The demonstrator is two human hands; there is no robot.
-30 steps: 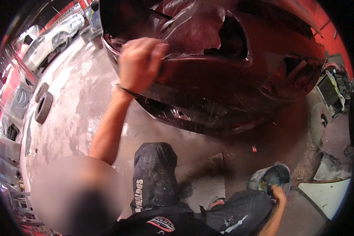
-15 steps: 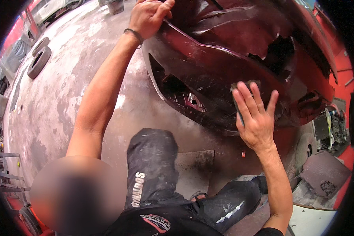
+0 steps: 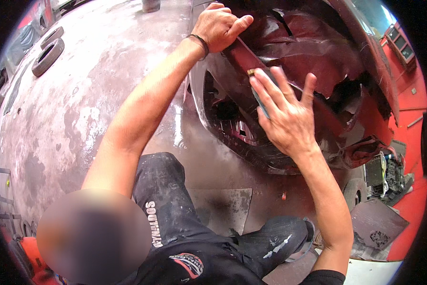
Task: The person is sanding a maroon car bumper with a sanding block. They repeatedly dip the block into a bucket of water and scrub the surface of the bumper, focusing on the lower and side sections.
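Observation:
A dark red car bumper (image 3: 268, 149) with scuffs and a torn, creased upper part lies across the upper middle. My left hand (image 3: 219, 29) is closed over its upper left edge, the thumb pointing right. Against the bumper's face, just below and right of it, my right hand (image 3: 288, 116) presses with fingers stretched and slightly spread. Under those fingers is a thin sanding pad (image 3: 262, 103), its bluish-green side and brownish tip peeking out. The palm hides most of the pad.
Tyres (image 3: 48, 57) lie on the dusty floor at the far left, and a bucket (image 3: 151, 5) stands at the top. A flat board (image 3: 225, 209) is by my knees. On the right are a wheel (image 3: 353, 194), a radiator (image 3: 377, 176) and a dark panel (image 3: 379, 223).
My right hand has slid up and left along the bumper with the sanding pad. The view has shifted, and my left hand appears further right, still on the bumper's edge.

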